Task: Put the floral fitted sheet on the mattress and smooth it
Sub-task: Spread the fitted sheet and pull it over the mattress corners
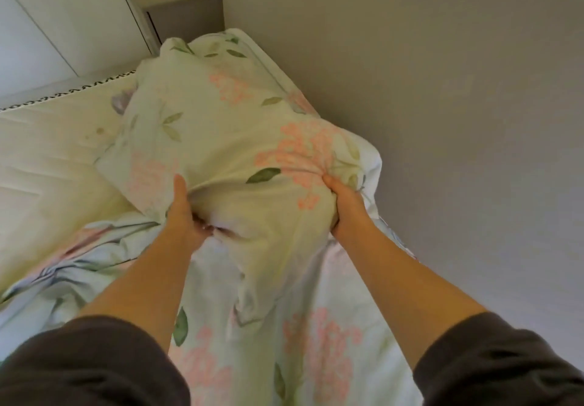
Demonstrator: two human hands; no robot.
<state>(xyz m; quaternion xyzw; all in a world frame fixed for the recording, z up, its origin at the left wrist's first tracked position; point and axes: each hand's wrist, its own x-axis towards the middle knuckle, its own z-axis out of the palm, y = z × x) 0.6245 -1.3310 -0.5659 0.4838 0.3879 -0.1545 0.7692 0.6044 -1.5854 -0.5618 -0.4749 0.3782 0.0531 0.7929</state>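
Note:
The floral fitted sheet, pale with pink blossoms and green leaves, lies bunched along the right side of the cream quilted mattress. A big puffed fold of it stands lifted in the middle of the view. My left hand grips a gathered fold at the near left of that bundle. My right hand grips bunched cloth at its near right, fingers buried in the fabric. More of the sheet trails crumpled toward me under both forearms. The mattress surface on the left is bare.
A grey wall runs close along the right side of the bed. White wardrobe doors stand beyond the mattress's far edge, which carries a dark patterned trim. A grey panel fills the far corner.

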